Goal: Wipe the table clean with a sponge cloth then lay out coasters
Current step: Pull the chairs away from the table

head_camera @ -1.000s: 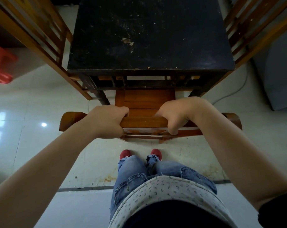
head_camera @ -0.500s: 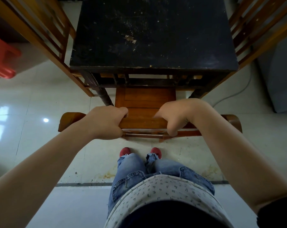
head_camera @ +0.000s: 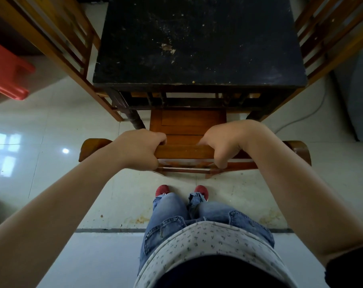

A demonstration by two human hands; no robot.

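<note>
Both the left hand (head_camera: 140, 149) and right hand (head_camera: 222, 143) clamp the wooden chair's top rail (head_camera: 184, 151), which runs crosswise just before the dusty black table (head_camera: 197, 42); no sponge cloth or coasters in view.

Faded blue jeans (head_camera: 172, 217) and red shoes (head_camera: 162, 190) are worn at lower centre. A pale, small-patterned top (head_camera: 205, 240) is seen below them, and a dark sleeve edge (head_camera: 351, 265) at lower right.
</note>
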